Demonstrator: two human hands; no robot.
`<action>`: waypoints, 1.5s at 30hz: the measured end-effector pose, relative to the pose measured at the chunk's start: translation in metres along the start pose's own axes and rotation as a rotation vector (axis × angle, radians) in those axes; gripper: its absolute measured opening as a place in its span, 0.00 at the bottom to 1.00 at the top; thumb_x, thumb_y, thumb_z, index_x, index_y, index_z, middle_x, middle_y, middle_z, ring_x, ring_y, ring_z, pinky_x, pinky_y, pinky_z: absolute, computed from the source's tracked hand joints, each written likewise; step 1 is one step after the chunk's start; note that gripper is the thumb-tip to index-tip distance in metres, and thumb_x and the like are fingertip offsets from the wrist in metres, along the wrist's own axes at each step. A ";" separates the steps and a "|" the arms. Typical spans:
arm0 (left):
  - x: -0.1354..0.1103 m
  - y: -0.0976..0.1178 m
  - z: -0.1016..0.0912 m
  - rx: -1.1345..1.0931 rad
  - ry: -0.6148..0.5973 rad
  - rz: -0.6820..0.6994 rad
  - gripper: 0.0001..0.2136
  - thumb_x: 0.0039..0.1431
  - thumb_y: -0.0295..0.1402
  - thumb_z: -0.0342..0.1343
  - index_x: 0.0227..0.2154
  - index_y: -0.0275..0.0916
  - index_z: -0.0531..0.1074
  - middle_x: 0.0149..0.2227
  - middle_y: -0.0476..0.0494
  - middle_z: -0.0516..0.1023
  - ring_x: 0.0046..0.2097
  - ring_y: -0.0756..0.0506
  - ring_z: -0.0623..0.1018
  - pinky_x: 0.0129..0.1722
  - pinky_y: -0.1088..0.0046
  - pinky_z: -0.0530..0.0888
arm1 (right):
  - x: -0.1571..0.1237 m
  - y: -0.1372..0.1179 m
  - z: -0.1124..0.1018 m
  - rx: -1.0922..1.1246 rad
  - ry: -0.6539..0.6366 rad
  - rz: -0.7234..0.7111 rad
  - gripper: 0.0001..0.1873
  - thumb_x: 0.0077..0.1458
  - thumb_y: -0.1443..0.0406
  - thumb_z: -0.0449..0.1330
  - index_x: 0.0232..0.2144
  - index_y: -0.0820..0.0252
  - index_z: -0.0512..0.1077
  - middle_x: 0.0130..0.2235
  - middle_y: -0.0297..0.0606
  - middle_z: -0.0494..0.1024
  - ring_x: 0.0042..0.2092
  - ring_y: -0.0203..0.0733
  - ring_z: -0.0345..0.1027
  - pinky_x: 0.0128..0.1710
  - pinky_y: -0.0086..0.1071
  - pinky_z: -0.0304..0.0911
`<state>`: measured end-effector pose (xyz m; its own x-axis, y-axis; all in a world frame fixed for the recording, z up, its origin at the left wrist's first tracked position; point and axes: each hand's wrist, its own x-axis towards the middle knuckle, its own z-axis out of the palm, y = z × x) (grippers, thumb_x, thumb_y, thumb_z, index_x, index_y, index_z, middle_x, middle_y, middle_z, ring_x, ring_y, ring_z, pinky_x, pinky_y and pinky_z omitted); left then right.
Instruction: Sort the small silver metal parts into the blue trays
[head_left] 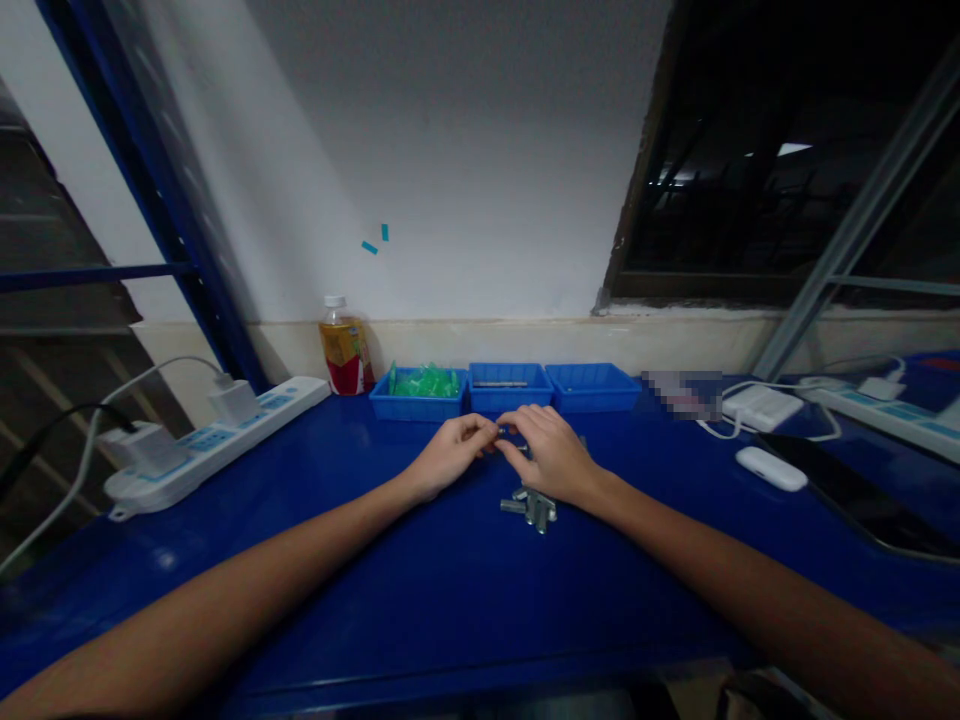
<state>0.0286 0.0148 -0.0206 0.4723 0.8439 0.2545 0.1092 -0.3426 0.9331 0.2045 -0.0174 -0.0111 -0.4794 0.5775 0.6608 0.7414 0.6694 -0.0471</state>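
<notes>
My left hand (452,456) and my right hand (553,452) meet above the blue table, fingertips nearly touching. Both are closed in a pinch. A small glint of metal shows by the right fingertips, but the fingers cover most of whatever they hold. Just below my right hand lies a small pile of short silver metal cylinders (538,514). Behind the hands stand three blue bins in a row: the left bin (417,409) holds green translucent pieces (426,382), the middle bin (510,398) has a thin metal rod (500,384), and the right bin (592,398) shows almost nothing inside.
On the left, a long white power strip (296,396) carries plugged-in adapters. A bottle with amber liquid (345,350) stands against the wall. To the right lie a white charger (763,408) with cables, a white earbud case (771,468) and a dark phone-like slab (870,500).
</notes>
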 end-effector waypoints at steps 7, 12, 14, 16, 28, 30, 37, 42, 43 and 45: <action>0.000 0.000 0.000 0.107 -0.011 0.023 0.16 0.60 0.44 0.48 0.30 0.34 0.69 0.27 0.48 0.72 0.30 0.50 0.70 0.32 0.74 0.68 | 0.004 0.006 -0.006 -0.069 0.016 -0.021 0.09 0.61 0.63 0.51 0.34 0.60 0.70 0.34 0.41 0.74 0.38 0.43 0.65 0.38 0.36 0.54; -0.005 -0.003 0.005 0.471 -0.067 0.207 0.11 0.60 0.32 0.50 0.43 0.36 0.70 0.38 0.43 0.72 0.35 0.49 0.72 0.38 0.71 0.71 | 0.002 0.061 -0.011 -0.240 0.115 0.254 0.11 0.59 0.61 0.53 0.31 0.59 0.71 0.34 0.41 0.75 0.40 0.46 0.64 0.38 0.36 0.53; -0.008 -0.001 0.007 0.634 -0.178 0.353 0.13 0.60 0.29 0.49 0.47 0.39 0.70 0.44 0.41 0.70 0.41 0.47 0.73 0.45 0.70 0.70 | -0.004 0.089 -0.011 -0.306 0.143 0.391 0.11 0.58 0.60 0.54 0.31 0.60 0.72 0.35 0.43 0.75 0.41 0.48 0.63 0.38 0.37 0.54; -0.010 0.002 0.008 0.713 -0.267 0.439 0.14 0.61 0.28 0.47 0.49 0.40 0.69 0.46 0.41 0.70 0.47 0.46 0.72 0.50 0.69 0.68 | -0.010 0.109 -0.010 -0.338 0.157 0.501 0.11 0.57 0.60 0.54 0.30 0.60 0.73 0.35 0.43 0.75 0.41 0.49 0.63 0.37 0.37 0.54; -0.011 0.002 0.008 0.794 -0.218 0.375 0.10 0.59 0.33 0.53 0.43 0.39 0.69 0.39 0.44 0.74 0.40 0.46 0.73 0.41 0.71 0.69 | -0.012 0.115 -0.003 -0.330 0.138 0.577 0.14 0.57 0.57 0.53 0.29 0.58 0.74 0.36 0.42 0.75 0.42 0.49 0.63 0.37 0.38 0.52; -0.011 0.003 0.008 0.803 -0.270 0.411 0.11 0.62 0.33 0.51 0.47 0.40 0.69 0.42 0.44 0.74 0.43 0.46 0.73 0.45 0.71 0.69 | -0.012 0.114 -0.003 -0.324 0.126 0.563 0.14 0.57 0.57 0.54 0.29 0.58 0.74 0.36 0.42 0.75 0.42 0.49 0.62 0.38 0.38 0.52; -0.012 0.007 0.009 0.818 -0.268 0.409 0.07 0.59 0.33 0.53 0.38 0.38 0.71 0.38 0.44 0.73 0.40 0.47 0.73 0.41 0.73 0.69 | -0.010 0.103 -0.005 -0.329 0.131 0.504 0.12 0.57 0.59 0.55 0.29 0.58 0.74 0.36 0.41 0.74 0.43 0.49 0.62 0.39 0.38 0.52; -0.012 0.005 0.010 0.812 -0.230 0.423 0.04 0.56 0.26 0.52 0.33 0.37 0.69 0.33 0.46 0.72 0.37 0.47 0.72 0.39 0.72 0.68 | -0.005 0.077 -0.009 -0.249 0.149 0.330 0.10 0.57 0.61 0.55 0.29 0.59 0.73 0.34 0.40 0.74 0.42 0.47 0.62 0.39 0.38 0.52; -0.012 0.004 0.010 0.788 -0.213 0.413 0.05 0.54 0.24 0.51 0.33 0.37 0.69 0.33 0.46 0.72 0.36 0.47 0.72 0.38 0.72 0.68 | -0.005 0.070 -0.010 -0.213 0.132 0.283 0.10 0.58 0.62 0.54 0.29 0.59 0.73 0.33 0.40 0.74 0.41 0.46 0.62 0.39 0.37 0.53; -0.011 0.002 0.009 0.683 -0.168 0.365 0.06 0.52 0.21 0.51 0.33 0.37 0.67 0.32 0.47 0.72 0.35 0.48 0.72 0.37 0.73 0.68 | -0.003 0.055 -0.012 -0.130 0.070 0.170 0.09 0.57 0.63 0.55 0.30 0.59 0.72 0.32 0.39 0.74 0.40 0.44 0.63 0.39 0.37 0.54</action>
<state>0.0316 0.0013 -0.0234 0.7018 0.5743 0.4215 0.4091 -0.8093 0.4216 0.2523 0.0117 -0.0062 -0.3123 0.6398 0.7022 0.8650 0.4971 -0.0683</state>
